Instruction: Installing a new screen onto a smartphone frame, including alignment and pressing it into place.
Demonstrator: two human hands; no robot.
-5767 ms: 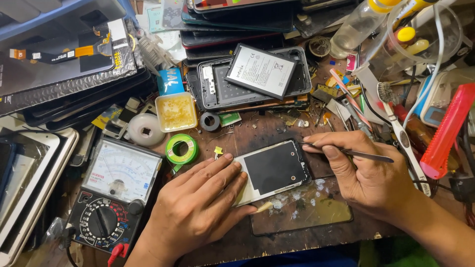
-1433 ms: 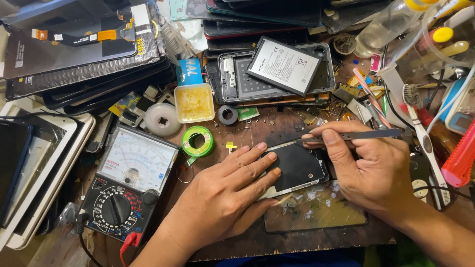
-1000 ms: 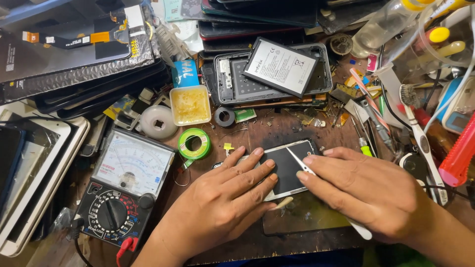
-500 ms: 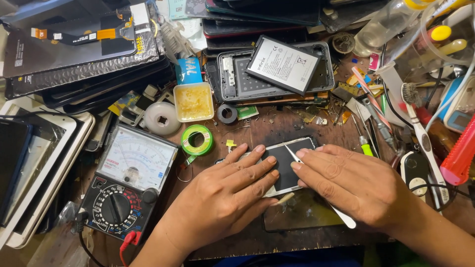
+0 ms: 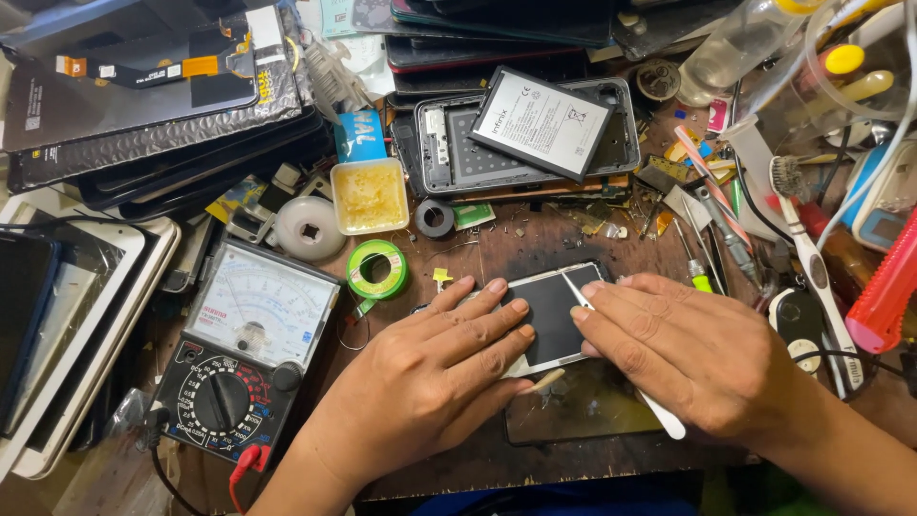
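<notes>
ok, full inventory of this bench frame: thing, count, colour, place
small phone: 1, dark screen, centre, under both hands
tweezers: 1, silver, in right hand, tip on phone
analog multimeter: 1, black with white dial, lower left
solder wire reel: 1, green, left of phone
flux tub: 1, yellowish, above reel
tape roll: 1, white, left of tub
opened phone shell: 1, grey, top centre
battery: 1, black with white label, on shell
toothbrush: 1, white, right
clear bottle: 1, yellow cap, top right
stacked screens: several, dark, upper left
left hand: flat on phone's left edge
right hand: grips tweezers
</notes>
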